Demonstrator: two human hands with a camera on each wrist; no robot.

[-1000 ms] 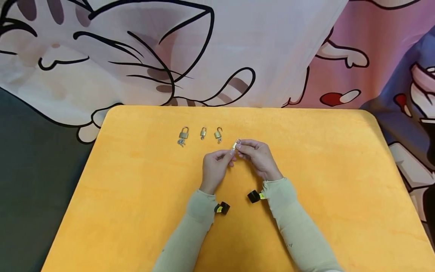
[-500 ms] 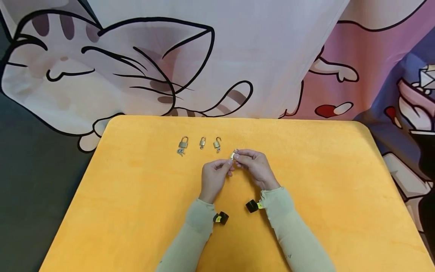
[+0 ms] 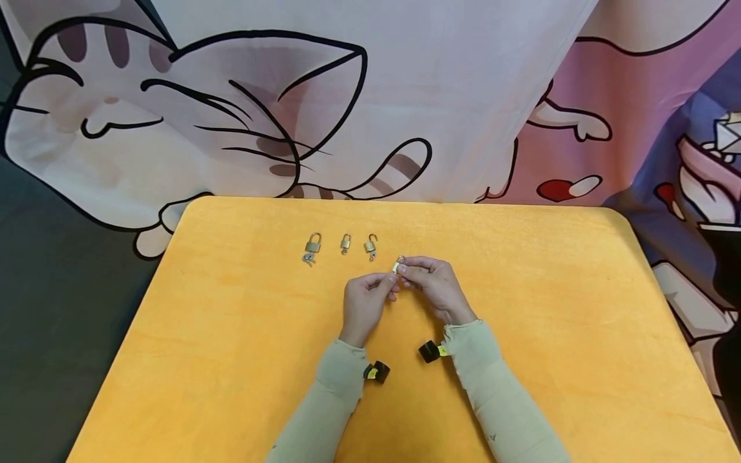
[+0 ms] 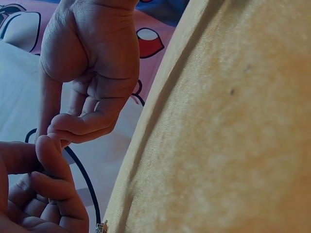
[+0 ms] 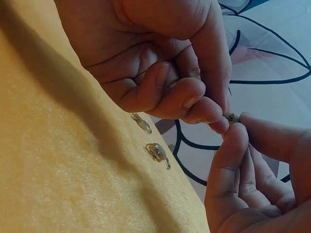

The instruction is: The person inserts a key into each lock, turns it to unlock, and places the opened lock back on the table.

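A small brass padlock is held just above the table, and its shackle loop points up and away. My right hand pinches its body between thumb and forefinger. At the lower end of this padlock my left hand pinches with thumb and forefinger; the key there is almost wholly hidden by the fingertips. In the right wrist view the end of the padlock shows between both hands' fingertips. Whether its shackle is locked I cannot tell.
Three padlocks lie in a row beyond the hands: a larger padlock with keys, a small padlock, and a padlock with its shackle swung open. The yellow table ends at a printed cloth.
The head view has tilted, so everything sits lower in it. The hands keep their pinch, and the held padlock has shifted slightly left with them. The three padlocks have not moved.
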